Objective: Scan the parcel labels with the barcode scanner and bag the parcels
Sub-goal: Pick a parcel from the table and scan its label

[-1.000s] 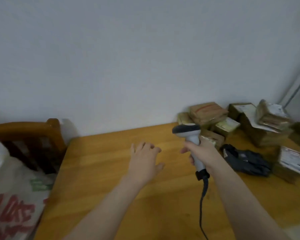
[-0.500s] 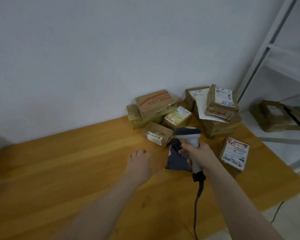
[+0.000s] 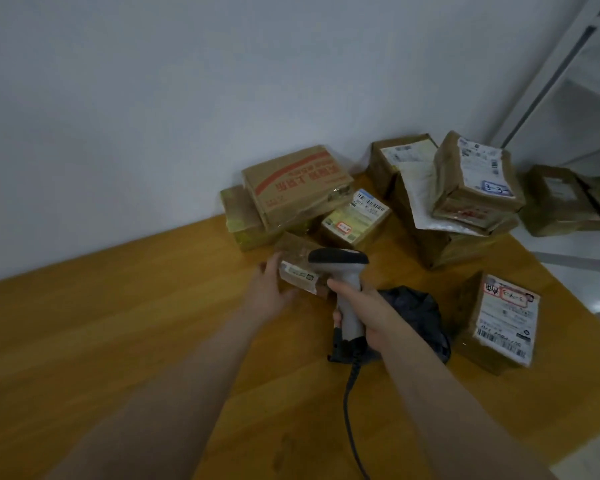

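Grips the grey barcode scanner [image 3: 340, 261] by its handle in the right hand [image 3: 364, 306], head poised over the small parcel [image 3: 300, 271]. Clasps that parcel's left end with the left hand [image 3: 269, 289], thumb in front, fingertips on top. Shows one scanner, one black cable [image 3: 345, 400], one dark plastic bundle [image 3: 420, 313] just beyond the right hand, one labelled parcel [image 3: 503, 320] near right, and about seven stacked parcels [image 3: 298, 188] by the wall [image 3: 153, 98]. Half a second ago, kept the left hand flat and short of the small parcel. Rests everything on a wooden worktop [image 3: 118, 323], white shelf frame [image 3: 551, 64] at right.
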